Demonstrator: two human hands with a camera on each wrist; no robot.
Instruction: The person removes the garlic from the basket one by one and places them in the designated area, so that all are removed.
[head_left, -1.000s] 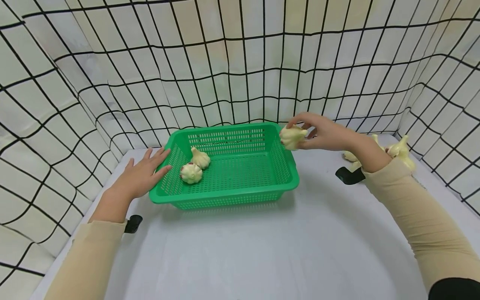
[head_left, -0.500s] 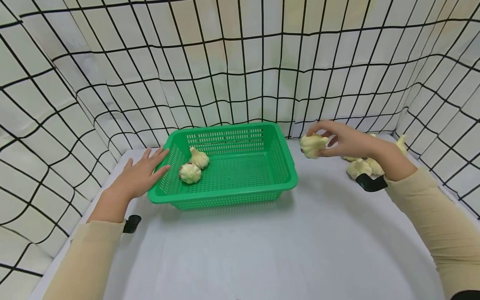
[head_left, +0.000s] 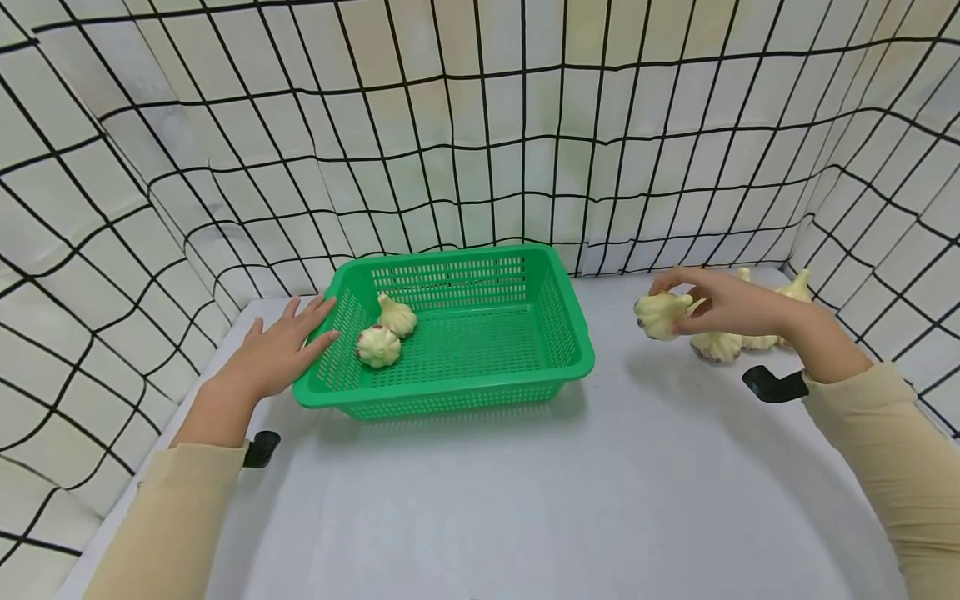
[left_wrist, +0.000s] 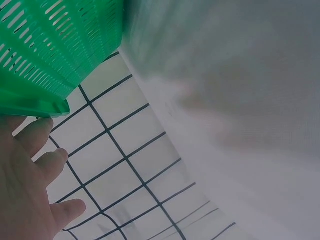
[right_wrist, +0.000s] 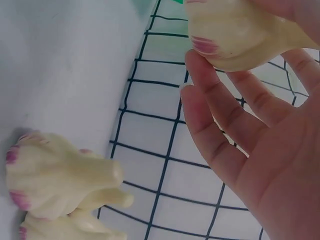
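My right hand (head_left: 723,304) pinches a garlic bulb (head_left: 660,315) between thumb and fingers, above the white table to the right of the basket. The bulb is cream with purple streaks, seen close up in the right wrist view. A green perforated basket (head_left: 450,393) stands at the middle back with two garlic bulbs (head_left: 378,346) in its left part. My left hand (head_left: 270,354) rests with spread, straight fingers on the basket's left rim; in the left wrist view the fingertips (left_wrist: 44,131) touch the rim's underside.
Several more garlic bulbs (right_wrist: 60,175) lie on the table at the back right, partly hidden behind my right hand in the head view. A black wire grid (head_left: 487,150) backed with white cloth encloses the table's back and sides. White cloth (head_left: 465,500) covers the table.
My right hand has moved right and down, carrying the garlic bulb away from the basket's right rim toward the other bulbs. My left hand stays on the left rim.
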